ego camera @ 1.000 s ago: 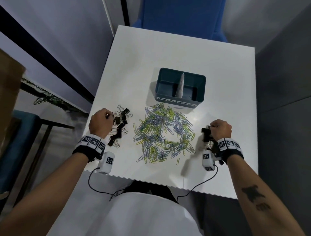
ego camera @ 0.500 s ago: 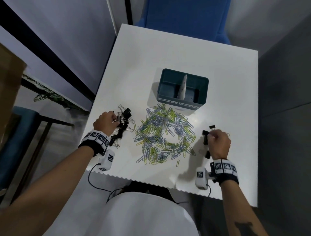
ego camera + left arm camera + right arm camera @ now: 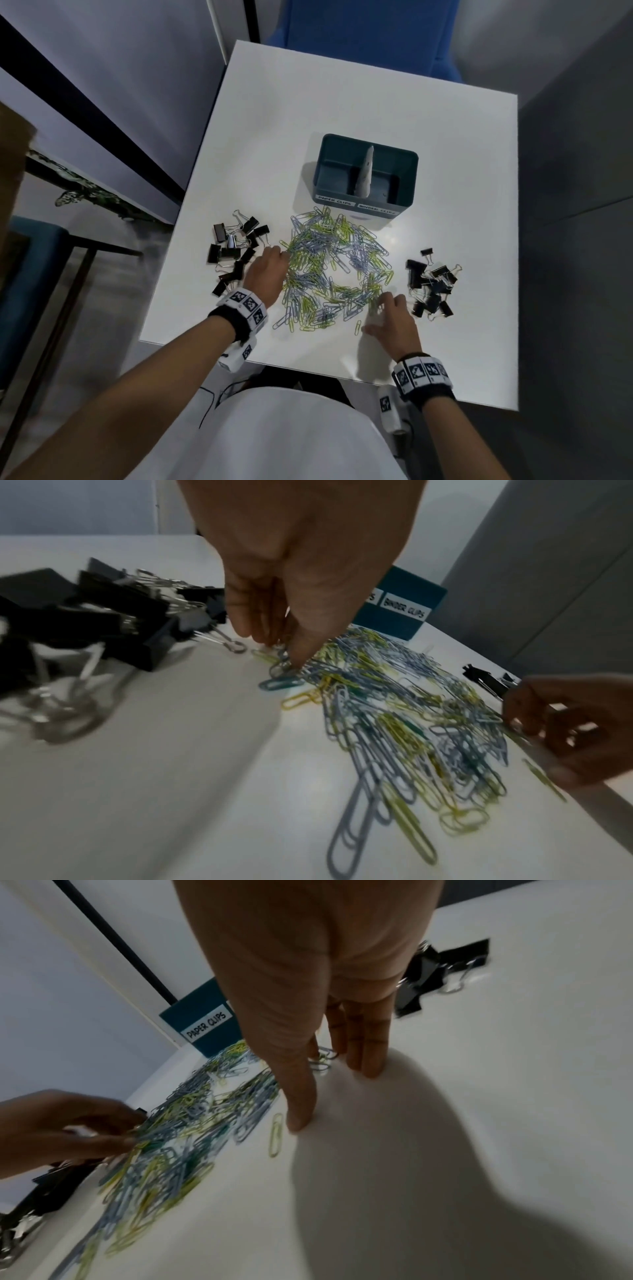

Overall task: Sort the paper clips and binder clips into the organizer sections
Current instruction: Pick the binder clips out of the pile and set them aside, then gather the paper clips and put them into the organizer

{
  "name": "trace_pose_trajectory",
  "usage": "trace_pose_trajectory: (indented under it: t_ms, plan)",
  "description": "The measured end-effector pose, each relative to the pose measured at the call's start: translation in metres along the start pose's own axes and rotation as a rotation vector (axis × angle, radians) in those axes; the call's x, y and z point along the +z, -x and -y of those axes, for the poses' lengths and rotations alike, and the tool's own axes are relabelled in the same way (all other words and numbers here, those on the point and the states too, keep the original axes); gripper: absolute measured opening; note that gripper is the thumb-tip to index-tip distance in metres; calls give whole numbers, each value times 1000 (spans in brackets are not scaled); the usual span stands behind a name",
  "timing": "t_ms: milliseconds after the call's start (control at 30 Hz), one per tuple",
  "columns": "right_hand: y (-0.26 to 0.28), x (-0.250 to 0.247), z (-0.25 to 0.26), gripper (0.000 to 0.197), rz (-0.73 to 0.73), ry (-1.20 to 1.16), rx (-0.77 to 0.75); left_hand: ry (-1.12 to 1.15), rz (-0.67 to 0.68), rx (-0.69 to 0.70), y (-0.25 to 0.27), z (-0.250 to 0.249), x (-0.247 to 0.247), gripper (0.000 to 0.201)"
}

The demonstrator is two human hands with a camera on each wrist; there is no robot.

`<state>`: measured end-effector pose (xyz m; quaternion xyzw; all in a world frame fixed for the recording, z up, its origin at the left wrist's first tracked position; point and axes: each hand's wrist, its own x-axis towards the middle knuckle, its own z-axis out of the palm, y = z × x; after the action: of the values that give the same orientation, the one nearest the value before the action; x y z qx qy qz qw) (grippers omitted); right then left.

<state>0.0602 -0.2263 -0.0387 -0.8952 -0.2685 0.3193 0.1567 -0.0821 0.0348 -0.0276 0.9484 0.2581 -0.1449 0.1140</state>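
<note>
A heap of yellow, blue and grey paper clips (image 3: 335, 270) lies in the middle of the white table (image 3: 359, 102). Black binder clips sit in two groups, the left group (image 3: 236, 250) and the right group (image 3: 433, 284). Behind the heap stands the teal organizer (image 3: 366, 171) with a divider and the labels "PAPER CLIPS" and "BINDER CLIPS". My left hand (image 3: 279, 260) points its fingertips (image 3: 301, 653) down onto the heap's left edge. My right hand (image 3: 380, 315) lies with straight fingers (image 3: 371, 1053) on the table at the heap's right front edge.
A single yellow paper clip (image 3: 276, 1134) lies apart beside my right thumb. A blue chair (image 3: 370, 37) stands beyond the table's far edge. A wall runs along the left, and the table's front edge is close to my body.
Both hands have left the binder clip groups and moved inward to the paper clip heap. My right hand has let go of the binder clips it held.
</note>
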Motion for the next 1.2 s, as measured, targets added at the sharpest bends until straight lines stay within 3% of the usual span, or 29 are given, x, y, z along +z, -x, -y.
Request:
trace_pose_trajectory:
  t_ms: [100, 200, 367, 433, 533, 600, 767, 967, 1100, 1200]
  plan:
    - [-9, 8, 17, 39, -40, 5, -93, 64, -11, 30, -1, -22, 2, 50]
    - [-16, 12, 31, 27, -69, -54, -154, 178, -5, 68, 1, -32, 4, 53]
    - [-11, -1, 21, 39, -80, 1, -143, 213, -67, 124, 35, -10, 1, 35]
    - [-7, -8, 12, 42, -50, 52, -76, 192, 25, 60, 50, 8, 4, 47]
    - [-2, -10, 9, 58, 123, 145, -14, 89, 331, 29, 62, 25, 14, 77]
    - [-1, -2, 15, 66, 189, 198, -43, 48, 440, 60, 63, 23, 19, 78]
    - [-11, 12, 44, 29, 122, 133, -128, 166, 314, 114, 42, -9, 12, 44]
    - [-16, 12, 59, 20, -9, 71, -176, 250, 111, 148, 27, -31, 14, 33]
    - [-11, 7, 38, 34, -163, 41, -99, 197, -36, 71, 40, -19, 15, 47]
    - [-6, 6, 27, 38, -221, 69, -44, 169, -7, 15, 48, -11, 21, 65]
